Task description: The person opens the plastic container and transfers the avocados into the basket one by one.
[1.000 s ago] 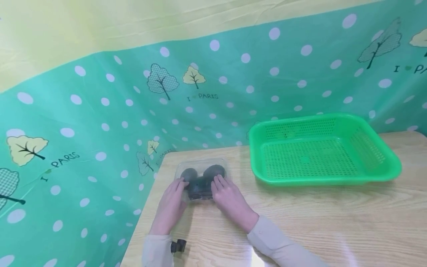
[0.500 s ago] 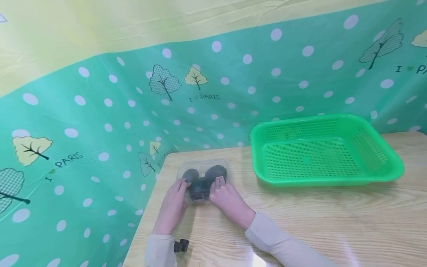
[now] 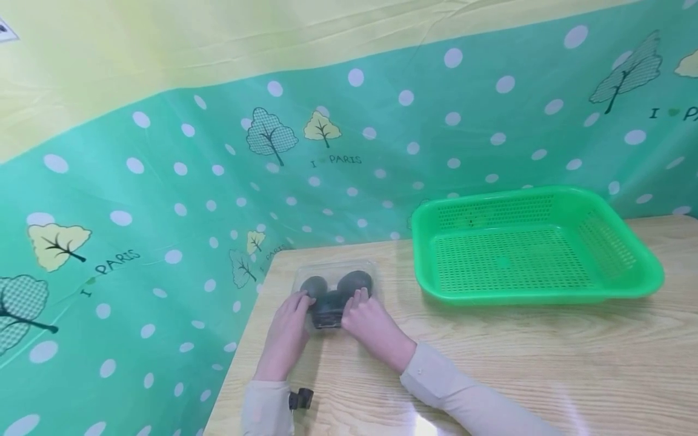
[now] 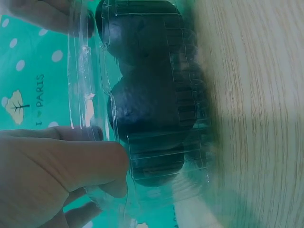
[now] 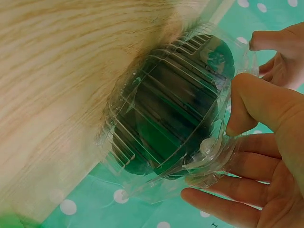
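Observation:
A clear plastic clamshell box (image 3: 334,266) sits on the table toward the left, with several dark avocados (image 3: 355,283) inside it. My left hand (image 3: 286,330) grips the box's near left side; in the left wrist view its thumb (image 4: 107,161) lies on the plastic rim and other fingers are behind. On the near right side, my right hand (image 3: 376,326) pinches the rim (image 5: 209,166), thumb on one face and fingers on the other, as the right wrist view shows. The box's ribbed wall (image 5: 156,80) faces the person. The fingers hide parts of the rim in the head view.
A green perforated plastic basket (image 3: 537,297) stands on the wooden table (image 3: 518,363) to the right of the box. Behind and to the left hangs a green dotted curtain (image 3: 180,242). A small black device (image 3: 302,398) is at the left wrist.
My right hand's fingers have curled in more at the box's near right edge, and the hand has shifted slightly. The box and left hand keep their places; the head view has shifted slightly.

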`<action>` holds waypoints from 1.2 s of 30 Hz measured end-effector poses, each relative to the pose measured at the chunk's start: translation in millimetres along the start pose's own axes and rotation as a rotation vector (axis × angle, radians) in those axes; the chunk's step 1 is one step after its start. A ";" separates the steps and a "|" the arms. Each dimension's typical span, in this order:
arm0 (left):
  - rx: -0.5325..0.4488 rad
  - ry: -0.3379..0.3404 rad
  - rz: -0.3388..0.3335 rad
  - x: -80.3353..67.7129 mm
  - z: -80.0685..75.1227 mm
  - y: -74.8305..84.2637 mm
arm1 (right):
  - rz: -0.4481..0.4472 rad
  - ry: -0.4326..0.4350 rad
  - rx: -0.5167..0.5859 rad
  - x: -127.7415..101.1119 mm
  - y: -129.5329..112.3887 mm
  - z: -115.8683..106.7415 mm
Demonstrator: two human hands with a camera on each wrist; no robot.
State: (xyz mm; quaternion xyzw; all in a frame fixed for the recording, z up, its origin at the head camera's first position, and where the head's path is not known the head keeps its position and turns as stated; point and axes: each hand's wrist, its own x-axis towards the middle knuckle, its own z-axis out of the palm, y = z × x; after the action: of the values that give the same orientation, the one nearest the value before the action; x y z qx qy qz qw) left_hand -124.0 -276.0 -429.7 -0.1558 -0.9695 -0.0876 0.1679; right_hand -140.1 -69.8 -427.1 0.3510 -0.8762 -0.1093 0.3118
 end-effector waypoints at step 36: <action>-0.085 0.018 -0.045 2.4 4.1 -8.3 | 0.090 0.052 0.202 -10.6 7.3 10.6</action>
State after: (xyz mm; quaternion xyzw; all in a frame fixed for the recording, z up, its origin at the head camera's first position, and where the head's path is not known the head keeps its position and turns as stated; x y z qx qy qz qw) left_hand -130.1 -282.2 -433.6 -0.1400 -0.9666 -0.1338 0.1678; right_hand -144.8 -57.6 -437.4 0.3438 -0.8891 0.0030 0.3020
